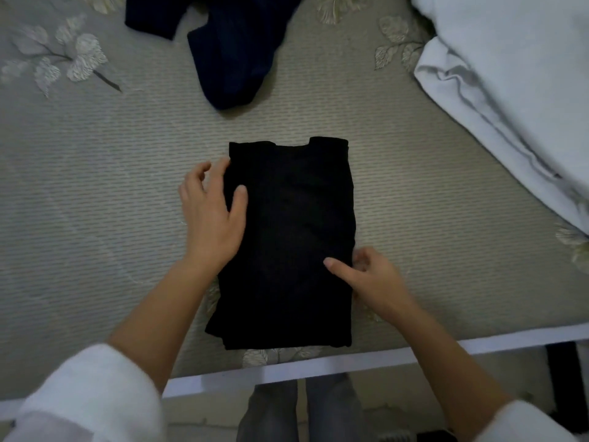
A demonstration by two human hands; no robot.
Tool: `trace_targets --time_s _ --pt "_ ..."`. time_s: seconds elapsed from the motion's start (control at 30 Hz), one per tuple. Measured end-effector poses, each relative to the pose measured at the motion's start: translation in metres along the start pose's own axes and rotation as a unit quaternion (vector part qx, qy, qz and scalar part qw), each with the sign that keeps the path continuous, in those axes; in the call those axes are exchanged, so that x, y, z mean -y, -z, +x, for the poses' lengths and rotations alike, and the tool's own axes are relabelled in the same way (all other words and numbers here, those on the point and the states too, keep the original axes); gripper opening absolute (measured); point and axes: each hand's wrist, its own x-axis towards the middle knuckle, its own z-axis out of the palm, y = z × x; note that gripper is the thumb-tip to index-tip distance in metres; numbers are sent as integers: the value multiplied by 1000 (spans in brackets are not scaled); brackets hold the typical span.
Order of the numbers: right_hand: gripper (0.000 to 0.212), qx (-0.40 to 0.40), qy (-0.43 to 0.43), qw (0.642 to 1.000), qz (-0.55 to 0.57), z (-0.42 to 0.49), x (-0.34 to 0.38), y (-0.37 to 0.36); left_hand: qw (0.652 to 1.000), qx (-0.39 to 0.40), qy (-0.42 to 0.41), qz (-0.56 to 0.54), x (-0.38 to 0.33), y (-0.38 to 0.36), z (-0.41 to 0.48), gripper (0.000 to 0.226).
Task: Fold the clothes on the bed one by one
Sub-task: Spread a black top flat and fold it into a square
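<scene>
A black garment (pixel 293 218) lies on the bed cover (pixel 95 186) in front of me, folded into a long upright rectangle with its neckline at the far end. My left hand (pixel 210 218) rests on its left edge, thumb flat on the cloth and fingers loosely spread beside the edge. My right hand (pixel 369 279) pinches the right edge lower down, thumb on top and fingers curled at the side. A dark navy garment (pixel 229 52) lies crumpled and unfolded farther back on the bed.
A white duvet (pixel 510 74) is bunched along the right side of the bed. The bed's white front edge (pixel 318 365) runs just below the black garment, with my legs below it. The cover is grey with a leaf pattern.
</scene>
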Motion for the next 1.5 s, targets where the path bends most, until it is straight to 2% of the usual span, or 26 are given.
trace_targets --time_s 0.07,0.1,0.17,0.23,0.3,0.37,0.43,0.47,0.5,0.57,0.63,0.7,0.83,0.93,1.0,1.1,1.17,1.23,1.27,1.33,1.4,1.43,1.5 --pt "43 113 -18 993 -23 -9 -3 2 995 89 -24 33 1 -5 -26 57" --pt "36 145 -21 988 -39 -13 -5 0 989 128 -23 67 3 -8 -39 59" --pt "26 155 -24 985 -67 -19 -10 0 982 146 -12 120 5 -12 -60 60" --pt "22 135 -32 988 -73 -16 -5 11 985 121 -19 121 2 -13 -70 57" --pt "18 83 -40 992 -91 -5 2 38 982 137 -10 128 -5 -11 -74 50" --pt "12 3 -45 994 -101 11 13 76 962 198 -26 189 -17 -9 -76 38" --pt "16 -101 -42 991 -77 26 22 111 941 255 -51 217 -32 -7 -76 31" --pt "22 -154 -34 984 -79 32 25 123 942 257 -58 208 -41 -7 -75 31" --pt "29 -204 -19 973 -104 35 27 130 950 236 -77 186 -50 -8 -73 31" --pt "40 -277 45 944 -173 32 27 126 970 146 -159 110 -71 -17 -67 24" --pt "45 -286 139 924 -210 23 23 101 962 90 -254 53 -93 -33 -62 26" --pt "48 -247 192 914 -259 18 10 71 939 121 -302 109 -105 -55 -55 45" --pt "53 -174 124 902 -376 16 -35 54 905 213 -239 281 -77 -84 -28 63" --pt "52 -180 126 883 -415 9 -65 71 915 190 -216 283 -51 -79 -22 65" --pt "53 -190 128 902 -366 4 -70 77 939 175 -161 250 -44 -71 -25 66" --pt "55 -249 132 949 -142 -1 -72 75 968 172 -35 182 -39 -58 -29 76" --pt "55 -305 75 948 51 -3 -70 68 981 141 69 115 -42 -51 -29 99" --pt "56 -291 -7 940 180 -3 -64 61 985 106 133 30 -50 -47 -28 114" --pt "52 -267 -33 941 205 -3 -62 59 982 106 154 -35 -54 -46 -27 112" --pt "32 -208 -57 943 252 -3 -57 57 956 117 204 -175 -64 -43 -25 87" --pt "16 -168 -63 939 294 -10 -50 63 928 128 265 -229 -74 -37 -24 44" --pt "16 -161 -55 939 298 -15 -47 68 921 137 279 -237 -79 -34 -26 31" --pt "23 -155 -33 947 280 -30 -43 84 915 158 268 -257 -90 -27 -31 23"
